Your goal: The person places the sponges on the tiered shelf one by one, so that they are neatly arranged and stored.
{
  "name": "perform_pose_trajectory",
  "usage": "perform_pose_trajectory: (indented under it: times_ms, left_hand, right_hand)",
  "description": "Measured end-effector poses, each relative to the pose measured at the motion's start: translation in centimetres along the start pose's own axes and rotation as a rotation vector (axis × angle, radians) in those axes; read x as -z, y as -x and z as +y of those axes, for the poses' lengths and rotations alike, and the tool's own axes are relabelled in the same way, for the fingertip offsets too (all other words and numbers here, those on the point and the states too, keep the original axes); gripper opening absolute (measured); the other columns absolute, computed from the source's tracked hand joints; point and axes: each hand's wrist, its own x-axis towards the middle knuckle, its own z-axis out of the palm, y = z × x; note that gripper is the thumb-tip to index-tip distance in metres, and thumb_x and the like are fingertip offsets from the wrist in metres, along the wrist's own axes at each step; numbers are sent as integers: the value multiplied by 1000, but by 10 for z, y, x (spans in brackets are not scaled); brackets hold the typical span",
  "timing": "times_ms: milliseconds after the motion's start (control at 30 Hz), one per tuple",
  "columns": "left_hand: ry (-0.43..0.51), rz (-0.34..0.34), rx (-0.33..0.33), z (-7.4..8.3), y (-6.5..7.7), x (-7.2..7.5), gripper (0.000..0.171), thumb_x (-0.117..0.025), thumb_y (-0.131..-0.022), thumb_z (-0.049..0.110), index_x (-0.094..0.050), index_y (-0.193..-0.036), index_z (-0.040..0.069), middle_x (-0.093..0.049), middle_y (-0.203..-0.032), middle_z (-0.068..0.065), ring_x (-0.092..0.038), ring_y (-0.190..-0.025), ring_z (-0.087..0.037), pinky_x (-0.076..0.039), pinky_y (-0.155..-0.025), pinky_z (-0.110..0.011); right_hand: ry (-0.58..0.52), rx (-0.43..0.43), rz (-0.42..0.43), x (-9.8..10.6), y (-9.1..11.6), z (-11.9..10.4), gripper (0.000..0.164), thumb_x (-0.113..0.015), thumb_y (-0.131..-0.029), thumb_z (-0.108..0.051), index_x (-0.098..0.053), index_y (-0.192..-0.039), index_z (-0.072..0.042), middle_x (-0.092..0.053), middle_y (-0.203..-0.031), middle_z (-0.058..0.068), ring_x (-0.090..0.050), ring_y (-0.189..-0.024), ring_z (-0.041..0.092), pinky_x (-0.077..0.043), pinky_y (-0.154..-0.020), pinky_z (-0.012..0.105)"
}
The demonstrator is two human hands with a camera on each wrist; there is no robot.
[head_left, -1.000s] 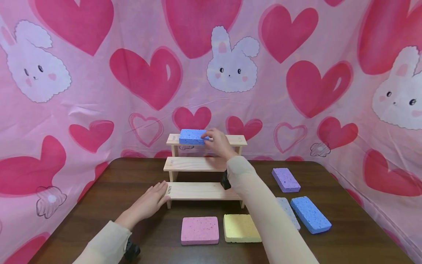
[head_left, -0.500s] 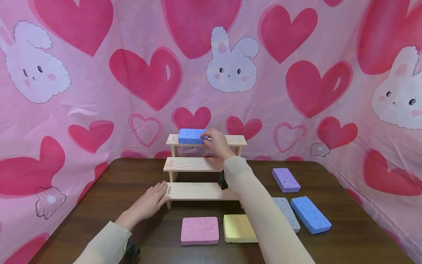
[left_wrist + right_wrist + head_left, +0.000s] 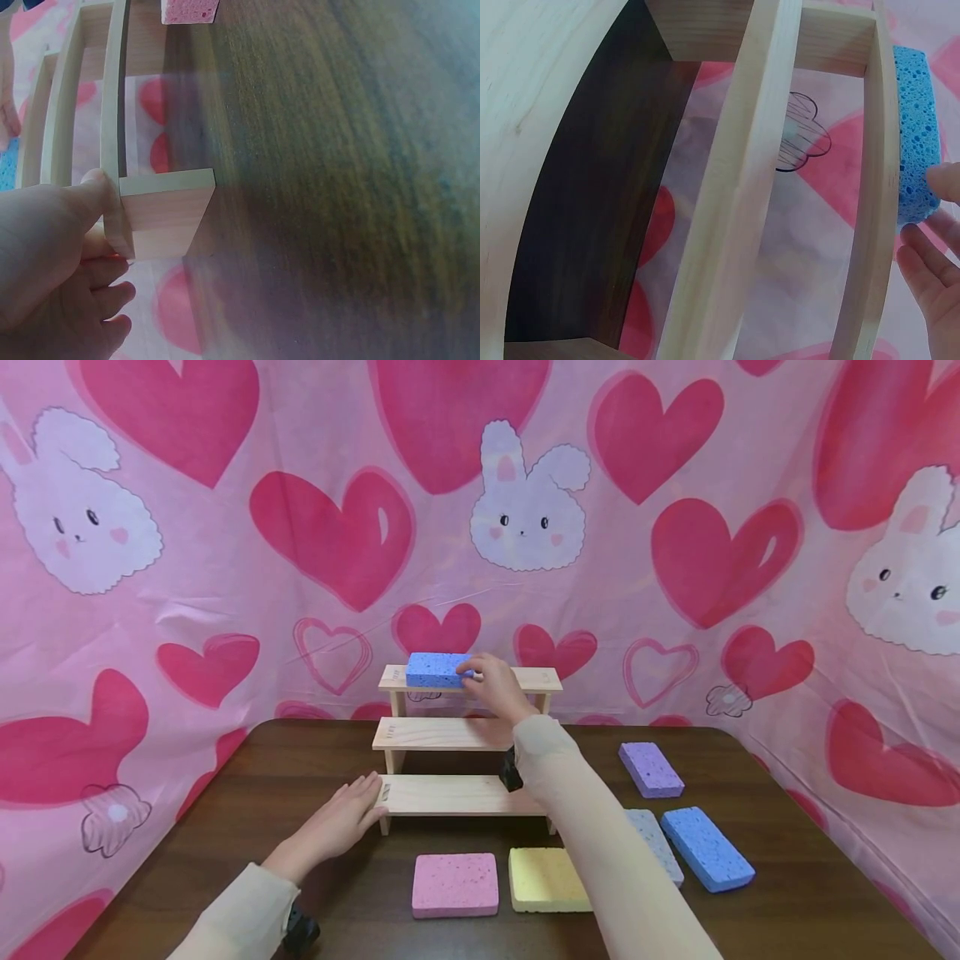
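Note:
A three-step wooden stand (image 3: pixel 442 735) stands on the table. On its top step lies a blue sponge (image 3: pixel 433 671), flat and left of the middle. My right hand (image 3: pixel 497 685) pinches the sponge's right end between thumb and fingers. The right wrist view shows the blue sponge (image 3: pixel 916 127) resting on the top board, the right hand (image 3: pixel 934 262) at its end. My left hand (image 3: pixel 341 814) grips the left end of the lowest step. In the left wrist view, the left hand's (image 3: pixel 60 262) thumb lies on that board, fingers around its end.
Pink (image 3: pixel 455 885) and yellow (image 3: pixel 547 881) sponges lie in front of the stand. To the right are a grey-blue sponge (image 3: pixel 656 843), partly behind the right sleeve, another blue sponge (image 3: pixel 707 848) and a purple sponge (image 3: pixel 651 769). A pink heart-patterned cloth (image 3: pixel 450 568) hangs behind the table.
The blue sponge on the top step has shifted very slightly left and back with the right hand. The left hand and the other sponges stay put.

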Motion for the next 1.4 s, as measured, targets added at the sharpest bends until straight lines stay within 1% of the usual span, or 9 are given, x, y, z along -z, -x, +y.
perform_pose_trajectory:
  times_ms: [100, 200, 467, 700, 833, 900, 1133, 1267, 1400]
  left_hand:
    - [2, 0, -4, 1, 1, 0, 58, -56, -92, 26, -38, -135, -9, -34, -139, -27, -27, -129, -41, -21, -104, -53]
    - [7, 0, -5, 2, 1, 1, 58, -56, -92, 25, -38, -134, -10, -34, -139, -27, -27, -129, -42, -21, -104, -53]
    - [-4, 4, -8, 2, 2, 2, 57, -55, -93, 25, -38, -134, -10, -34, -139, -27, -27, -129, -41, -21, -105, -53]
    - [5, 1, -4, 2, 2, 2, 58, -56, -92, 25, -38, -134, -10, -34, -139, -27, -27, -130, -41, -20, -104, -53]
    - [6, 3, -5, 2, 1, 2, 58, -56, -92, 25, -38, -134, -10, -34, -139, -27, -27, -130, -41, -21, -104, -53]
    - [5, 2, -5, 2, 2, 2, 58, -56, -92, 25, -38, -134, -10, -34, -139, -27, -27, -130, -41, -20, -104, -53]
    - [7, 0, -2, 2, 2, 2, 58, -55, -92, 25, -37, -135, -10, -34, -139, -27, -27, -130, -41, -20, -105, -53]
    - [7, 0, -4, 2, 2, 2, 59, -56, -92, 26, -37, -135, -10, -34, -139, -27, -27, -130, -41, -20, -104, -53]
    - [8, 1, -5, 2, 2, 1, 59, -55, -92, 27, -37, -135, -10, -34, -140, -27, -27, -130, -41, -20, -105, -53]
  right_hand:
    - [12, 14, 9, 3, 1, 1, 18, -64, -86, -7, -69, -103, -4, -60, -112, 12, -54, -107, 23, -45, -90, 32]
    - [9, 26, 22, 7, 2, 1, 21, -66, -84, -8, -69, -105, -4, -60, -113, 12, -54, -106, 23, -45, -89, 32]
    - [-72, 18, 35, 23, 7, 1, 30, -69, -83, -10, -66, -112, -4, -59, -116, 9, -53, -108, 21, -45, -89, 35]
    - [-106, 72, 88, 37, 11, 4, 30, -70, -81, -6, -66, -110, -1, -61, -112, 10, -54, -105, 24, -47, -87, 37]
    - [-119, 60, 94, 47, 15, 4, 31, -70, -82, -8, -66, -112, -5, -60, -113, 9, -53, -106, 25, -47, -88, 39]
    - [-129, 49, 89, 51, 18, 5, 32, -70, -82, -9, -65, -114, -6, -59, -114, 8, -52, -108, 26, -46, -88, 40]
    - [-118, 53, 101, 66, 29, 8, 36, -70, -83, -14, -63, -118, -10, -57, -120, 6, -47, -115, 22, -42, -94, 40]
    - [-128, 53, 106, 72, 38, 11, 39, -70, -83, -15, -62, -120, -10, -56, -121, 6, -46, -116, 22, -40, -95, 42]
    - [-137, 59, 125, 77, 47, 17, 39, -70, -83, -14, -62, -120, -7, -56, -121, 9, -48, -115, 23, -41, -94, 43]
